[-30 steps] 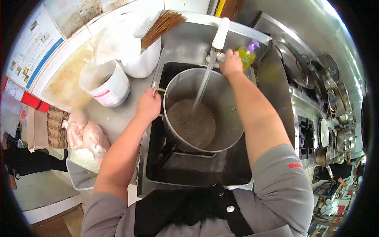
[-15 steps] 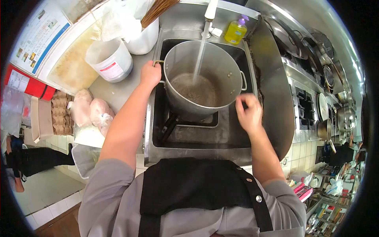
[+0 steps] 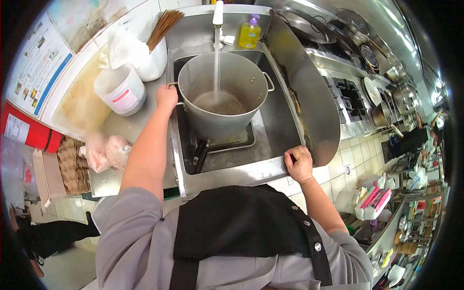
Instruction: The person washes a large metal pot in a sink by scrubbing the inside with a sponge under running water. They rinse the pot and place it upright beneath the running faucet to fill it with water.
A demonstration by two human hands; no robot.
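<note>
A large metal pot (image 3: 220, 108) stands in the steel sink (image 3: 232, 177), and water runs into it from the white-tipped faucet (image 3: 218, 15). My left hand (image 3: 166, 96) is closed round the pot's left handle. At the sink's front right corner, my right hand (image 3: 298, 163) rests on the rim with its fingers curled; whether anything lies under them is hidden. Beneath the pot is a flat dark pan, its black handle (image 3: 200, 155) pointing towards me. The pot's right handle (image 3: 269, 81) is free.
Left of the sink are a white bucket (image 3: 121, 92), bagged raw meat (image 3: 108, 152) and egg trays (image 3: 72, 166). Yellow soap (image 3: 249, 34) stands behind the sink. A metal splash panel (image 3: 309, 92) separates it from the stove (image 3: 352, 96). Another person (image 3: 58, 237) is at the far left.
My right hand has left the faucet area and come down to the sink's front rim. My left hand stays on the handle. The view has shifted, and water still runs.
</note>
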